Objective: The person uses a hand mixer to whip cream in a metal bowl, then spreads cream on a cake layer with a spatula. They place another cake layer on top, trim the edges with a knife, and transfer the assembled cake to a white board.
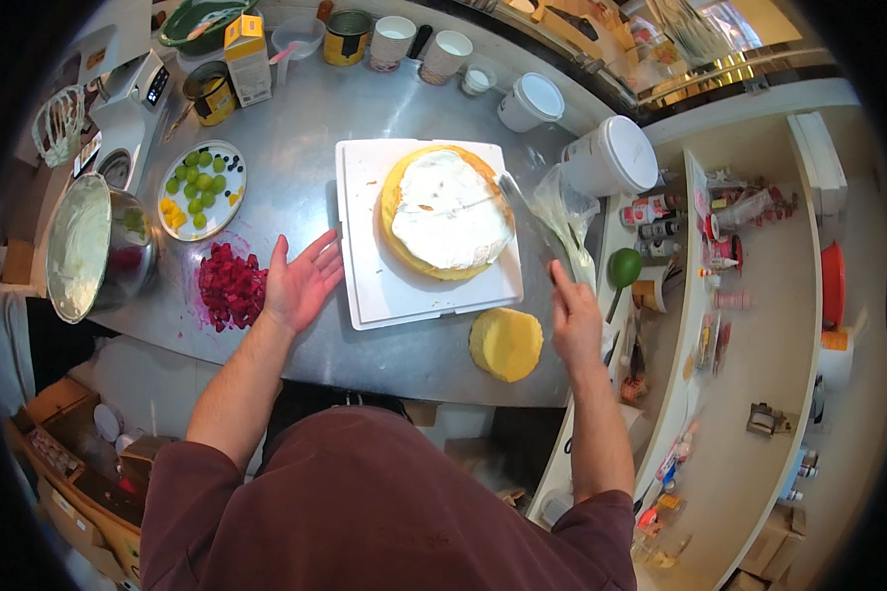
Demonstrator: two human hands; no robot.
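Note:
A round yellow sponge cake layer with white cream spread unevenly over its top lies on a white square cake board. My right hand grips the handle of a metal palette knife; its blade tip is at the cake's right edge. My left hand is palm up with the thumb apart, its fingertips at the board's left edge; whether they touch it is unclear. A smaller sponge piece sits near the board's front right corner. Beyond the knife lies a clear piping bag.
Left of the board are chopped magenta fruit, a plate of grapes and berries, and a metal bowl with cream. White tubs, paper cups and cans line the back. Shelves stand at right.

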